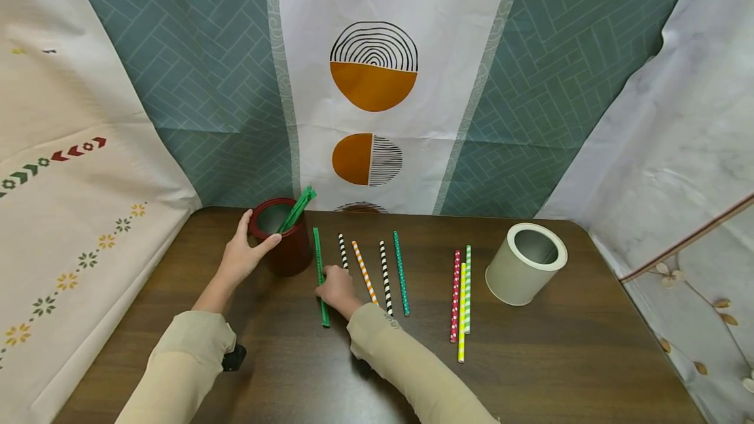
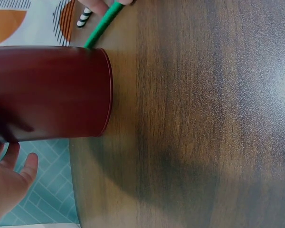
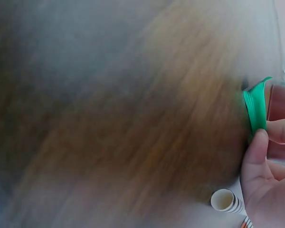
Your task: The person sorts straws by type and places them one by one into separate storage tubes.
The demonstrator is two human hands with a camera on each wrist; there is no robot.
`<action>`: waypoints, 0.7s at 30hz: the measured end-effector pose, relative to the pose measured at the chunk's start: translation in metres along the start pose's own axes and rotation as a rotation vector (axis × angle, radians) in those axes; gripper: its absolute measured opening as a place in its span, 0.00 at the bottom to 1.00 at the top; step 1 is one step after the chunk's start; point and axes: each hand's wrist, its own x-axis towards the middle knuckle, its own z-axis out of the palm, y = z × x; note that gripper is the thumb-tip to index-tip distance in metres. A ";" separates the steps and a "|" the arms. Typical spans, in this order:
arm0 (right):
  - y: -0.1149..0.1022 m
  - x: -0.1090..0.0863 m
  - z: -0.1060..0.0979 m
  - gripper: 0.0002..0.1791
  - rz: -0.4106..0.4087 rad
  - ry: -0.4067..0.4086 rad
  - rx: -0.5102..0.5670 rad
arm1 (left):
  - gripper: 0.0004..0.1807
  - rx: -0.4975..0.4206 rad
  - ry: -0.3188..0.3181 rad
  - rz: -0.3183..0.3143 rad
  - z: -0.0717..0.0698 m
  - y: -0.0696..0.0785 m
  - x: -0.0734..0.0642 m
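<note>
A dark red canister (image 1: pixel 288 257) stands at the back left of the table, with green wrapped straws (image 1: pixel 297 209) leaning out of its mouth. My left hand (image 1: pixel 243 255) holds it at the rim, thumb on the near side and fingers on the far left. My right hand (image 1: pixel 338 288) pinches a green wrapped straw (image 1: pixel 325 314) lying on the table just right of the canister. In the right wrist view, thumb and forefinger meet on the straw's flattened green end (image 3: pixel 257 107). The left wrist view shows the canister's side (image 2: pixel 52 90) with fingertips beside it.
Right of my right hand lie black striped straws (image 1: pixel 385 277), an orange striped straw (image 1: pixel 364 270) and a teal dotted straw (image 1: pixel 401 273). Farther right are red dotted (image 1: pixel 455 296), yellow (image 1: pixel 462 319) and green striped (image 1: pixel 468 286) straws. A cream canister (image 1: pixel 518 270) stands beyond them.
</note>
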 end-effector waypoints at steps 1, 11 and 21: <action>0.001 -0.001 -0.001 0.11 0.006 -0.010 0.032 | 0.51 0.000 0.000 -0.001 0.000 0.000 0.000; 0.010 -0.005 -0.010 0.12 0.050 -0.142 0.414 | 0.51 0.019 0.003 0.004 0.001 -0.002 0.001; 0.013 -0.003 -0.026 0.19 0.048 -0.217 0.597 | 0.51 0.021 -0.003 0.006 0.000 0.000 0.000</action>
